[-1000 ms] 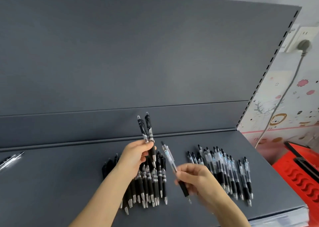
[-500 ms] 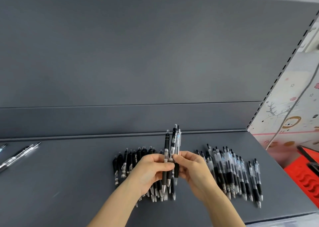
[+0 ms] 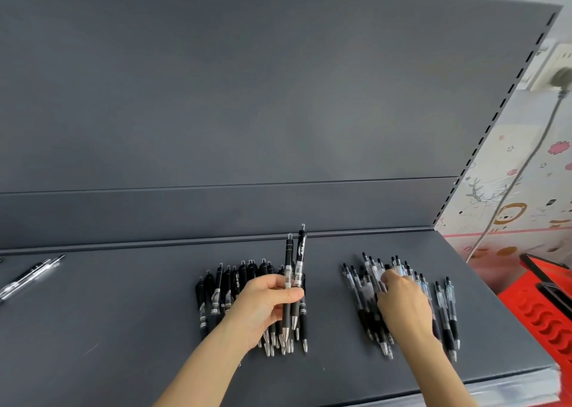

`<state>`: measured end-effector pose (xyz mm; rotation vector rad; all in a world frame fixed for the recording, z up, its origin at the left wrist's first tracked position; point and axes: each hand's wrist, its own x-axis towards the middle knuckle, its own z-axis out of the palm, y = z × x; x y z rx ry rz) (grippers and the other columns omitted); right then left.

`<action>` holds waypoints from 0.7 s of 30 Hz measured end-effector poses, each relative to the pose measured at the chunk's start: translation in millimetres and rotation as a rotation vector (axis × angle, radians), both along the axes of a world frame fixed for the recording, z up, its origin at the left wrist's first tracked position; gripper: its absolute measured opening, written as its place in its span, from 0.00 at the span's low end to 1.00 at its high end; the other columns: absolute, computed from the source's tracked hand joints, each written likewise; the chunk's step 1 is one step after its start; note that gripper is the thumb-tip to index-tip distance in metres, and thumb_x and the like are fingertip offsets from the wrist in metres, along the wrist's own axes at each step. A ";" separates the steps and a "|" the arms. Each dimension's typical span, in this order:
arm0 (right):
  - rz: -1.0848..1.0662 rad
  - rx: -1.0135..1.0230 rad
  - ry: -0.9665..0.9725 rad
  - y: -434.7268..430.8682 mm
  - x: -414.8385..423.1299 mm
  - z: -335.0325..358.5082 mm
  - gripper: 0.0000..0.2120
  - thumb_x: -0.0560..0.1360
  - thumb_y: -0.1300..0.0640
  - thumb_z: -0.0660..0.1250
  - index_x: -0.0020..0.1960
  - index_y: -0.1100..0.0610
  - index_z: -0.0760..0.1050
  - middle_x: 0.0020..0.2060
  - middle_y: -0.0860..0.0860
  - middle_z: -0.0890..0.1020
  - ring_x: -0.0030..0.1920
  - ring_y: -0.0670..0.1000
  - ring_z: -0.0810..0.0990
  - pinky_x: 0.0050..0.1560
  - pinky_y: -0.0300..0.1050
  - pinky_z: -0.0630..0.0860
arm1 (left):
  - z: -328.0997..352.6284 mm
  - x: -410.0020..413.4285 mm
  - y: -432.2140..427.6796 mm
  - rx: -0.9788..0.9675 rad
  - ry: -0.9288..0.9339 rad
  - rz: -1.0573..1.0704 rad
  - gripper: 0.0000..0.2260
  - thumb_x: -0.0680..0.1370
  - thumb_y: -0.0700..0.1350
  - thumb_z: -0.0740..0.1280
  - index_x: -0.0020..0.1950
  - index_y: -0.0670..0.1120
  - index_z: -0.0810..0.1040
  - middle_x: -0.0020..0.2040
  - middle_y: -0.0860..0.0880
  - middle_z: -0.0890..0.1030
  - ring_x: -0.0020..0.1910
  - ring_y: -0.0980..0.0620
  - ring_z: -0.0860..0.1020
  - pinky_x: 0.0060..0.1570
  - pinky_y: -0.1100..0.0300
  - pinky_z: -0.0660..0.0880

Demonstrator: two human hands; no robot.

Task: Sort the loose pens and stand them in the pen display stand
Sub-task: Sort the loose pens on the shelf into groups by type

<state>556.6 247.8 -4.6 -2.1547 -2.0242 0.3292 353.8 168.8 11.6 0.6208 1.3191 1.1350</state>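
Fingers of left hand (image 3: 266,303) clamp two black plastic click pens (image 3: 301,251), clip print illegible; right hand (image 3: 405,303) reaches into clear-barrelled plastic pens (image 3: 359,295), grip untellable.

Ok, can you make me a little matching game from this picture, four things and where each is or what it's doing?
Things: 1 left hand; 2 right hand; 3 red basket; 4 stray pens.
States: A far left of the shelf; B fingers on the clear-barrelled pile; C beyond the shelf's right end; D holding two pens upright.
Pairs: 1-D, 2-B, 3-C, 4-A.
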 end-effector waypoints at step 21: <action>0.300 -0.005 0.640 -30.0 -53.9 20.7 0.10 0.75 0.54 0.66 0.35 0.53 0.78 0.26 0.45 0.75 0.30 0.46 0.72 0.32 0.39 0.66 | -1.7 -0.5 -7.1 0.038 -0.042 0.023 0.04 0.74 0.33 0.67 0.44 0.39 0.80 0.35 0.47 0.80 0.34 0.54 0.80 0.36 0.62 0.77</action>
